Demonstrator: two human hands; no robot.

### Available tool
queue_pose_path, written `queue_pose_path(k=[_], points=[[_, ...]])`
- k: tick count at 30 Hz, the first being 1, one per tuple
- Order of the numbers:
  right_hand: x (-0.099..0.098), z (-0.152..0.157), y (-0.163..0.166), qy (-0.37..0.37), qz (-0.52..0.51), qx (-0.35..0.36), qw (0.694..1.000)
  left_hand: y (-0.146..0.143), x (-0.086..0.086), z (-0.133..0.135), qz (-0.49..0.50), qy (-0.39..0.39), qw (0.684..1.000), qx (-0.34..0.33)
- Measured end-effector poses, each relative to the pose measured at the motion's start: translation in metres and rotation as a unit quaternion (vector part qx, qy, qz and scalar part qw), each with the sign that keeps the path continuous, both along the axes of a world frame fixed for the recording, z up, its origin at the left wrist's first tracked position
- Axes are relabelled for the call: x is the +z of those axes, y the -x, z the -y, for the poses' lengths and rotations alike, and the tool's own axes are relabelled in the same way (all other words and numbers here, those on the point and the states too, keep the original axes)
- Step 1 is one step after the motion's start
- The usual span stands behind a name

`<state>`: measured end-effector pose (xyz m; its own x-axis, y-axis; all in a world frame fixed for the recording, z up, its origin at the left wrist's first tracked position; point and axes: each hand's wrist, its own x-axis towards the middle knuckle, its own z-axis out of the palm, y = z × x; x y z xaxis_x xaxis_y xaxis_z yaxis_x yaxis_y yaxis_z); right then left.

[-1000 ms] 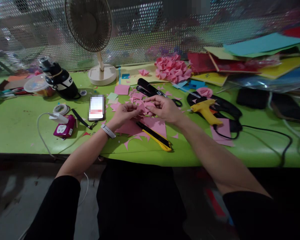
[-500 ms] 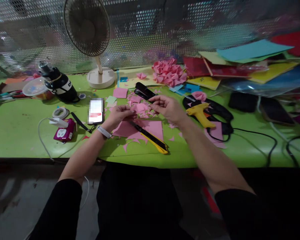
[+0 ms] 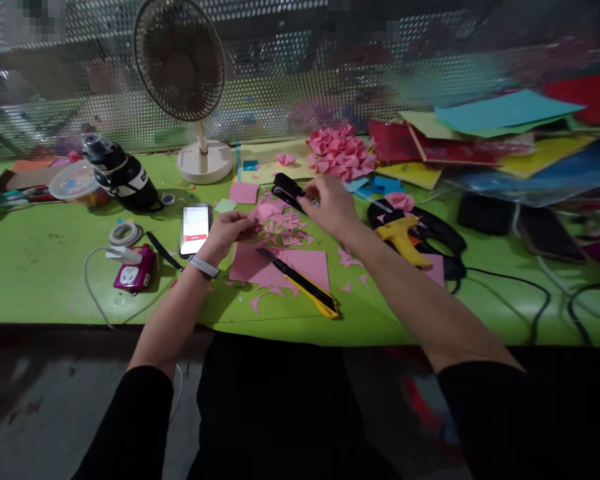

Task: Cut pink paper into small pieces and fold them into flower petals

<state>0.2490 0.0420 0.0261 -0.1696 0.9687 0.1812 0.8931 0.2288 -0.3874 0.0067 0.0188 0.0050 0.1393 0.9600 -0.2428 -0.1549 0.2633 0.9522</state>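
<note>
My left hand (image 3: 227,233), with a pale band on its wrist, is pinched closed on a pink paper piece (image 3: 266,211) by its fingertips. My right hand (image 3: 333,205) has its fingers closed around the near end of a black stapler (image 3: 289,189), which points up and to the left. Pink paper scraps (image 3: 291,230) lie heaped between the hands. Closer to me, a yellow and black box cutter (image 3: 305,285) rests slantwise on a pink paper sheet (image 3: 245,265). Behind the stapler sits a pile of folded pink paper pieces (image 3: 341,153).
At right a yellow glue gun (image 3: 403,239) lies with its cord near stacked coloured sheets (image 3: 510,110). On the left are a phone (image 3: 195,230), a tape roll (image 3: 125,233), a purple power adapter (image 3: 135,270) and a black bottle (image 3: 125,177). A fan (image 3: 205,160) stands behind.
My right hand has closed on the stapler's near end. My left hand has drawn slightly left with the pink paper piece, so the hands are farther apart. The view has tilted slightly.
</note>
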Motion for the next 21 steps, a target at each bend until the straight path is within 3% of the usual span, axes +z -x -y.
queue_pose_path(k=[2, 4, 9, 15, 18, 21], points=[[0.005, 0.036, 0.008, 0.088, 0.024, 0.079, 0.993, 0.004, 0.001, -0.003, 0.006, -0.017, 1.000, 0.016], [0.005, 0.068, 0.010, 0.180, 0.117, 0.171, 0.962, 0.007, 0.001, -0.005, 0.008, -0.023, 0.999, 0.022], [0.001, 0.102, 0.005, 0.202, 0.185, 0.192, 0.942, 0.008, 0.002, -0.006, 0.018, -0.026, 0.999, 0.022], [0.024, 0.078, -0.006, 0.226, 0.141, 0.199, 0.943, 0.016, 0.014, -0.005, 0.048, -0.065, 0.995, 0.063], [0.037, 0.043, -0.006, 0.163, 0.124, 0.222, 0.953, 0.022, 0.021, -0.005, 0.043, -0.091, 0.992, 0.078], [0.034, -0.003, 0.008, 0.147, 0.161, 0.245, 0.945, 0.024, 0.021, -0.005, 0.050, -0.102, 0.990, 0.078]])
